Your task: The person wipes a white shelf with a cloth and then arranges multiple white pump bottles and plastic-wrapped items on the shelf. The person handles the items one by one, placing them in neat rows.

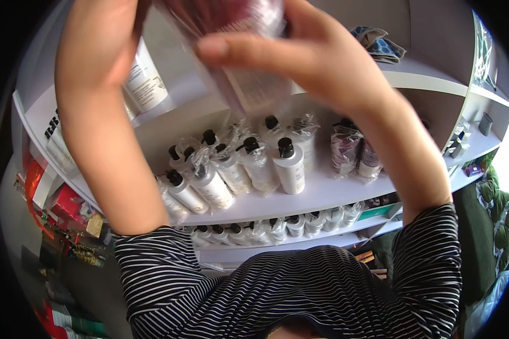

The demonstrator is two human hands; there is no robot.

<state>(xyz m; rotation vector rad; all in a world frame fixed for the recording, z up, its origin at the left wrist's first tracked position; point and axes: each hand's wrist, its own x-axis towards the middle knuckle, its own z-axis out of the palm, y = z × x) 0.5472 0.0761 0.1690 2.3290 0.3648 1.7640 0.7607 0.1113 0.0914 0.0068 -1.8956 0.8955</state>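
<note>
A purplish bottle in clear plastic wrap (254, 87), blurred, is held up before the shelves, its upper end cut off by the picture's top edge. My right hand (314, 59) grips its right side, with the thumb laid across the front. My left forearm (102, 140) rises to the top edge, where the left hand is mostly out of view; its fingers and any hold on the bottle are hidden. Below the bottle, white pump bottles (290, 169) with black heads stand on a shelf (322, 190), several of them in clear plastic.
Purple wrapped bottles (345, 150) stand right of the white ones. A white tube (146, 82) is on the upper shelf at left, and a blue patterned cloth (379, 44) at right. More wrapped bottles (295, 226) line a lower shelf. Red boxes (70, 201) sit at left.
</note>
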